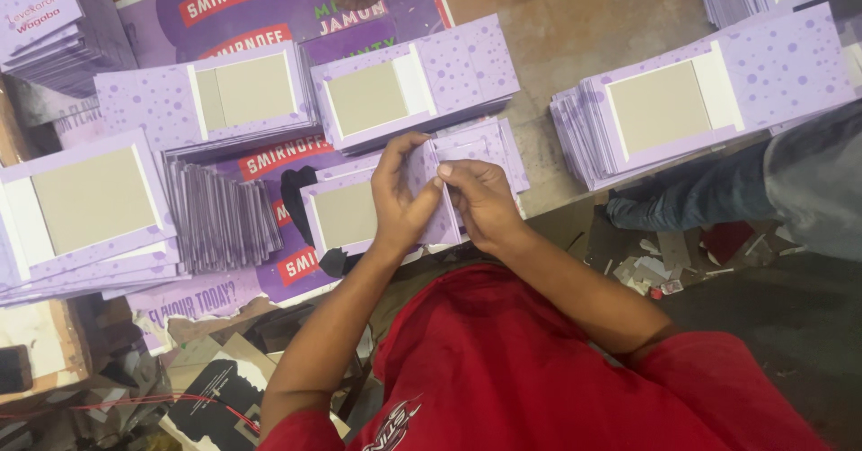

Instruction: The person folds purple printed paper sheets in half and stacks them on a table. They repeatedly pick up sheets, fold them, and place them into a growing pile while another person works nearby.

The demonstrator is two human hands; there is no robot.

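Left of the purple card (346,217) we see a fanned card stack (220,217), our left hand (401,195) pinches the card's upper right edge, fingers closed on it, our right hand (480,201) grips the same edge just beside, and another stack (664,114) sits well right.

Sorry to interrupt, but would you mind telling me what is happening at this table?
A person in a red shirt presses both hands, left hand and right hand, on a purple dotted card with a grey middle panel. Stacks of the same cards cover the table. Another person's sleeve shows at right.
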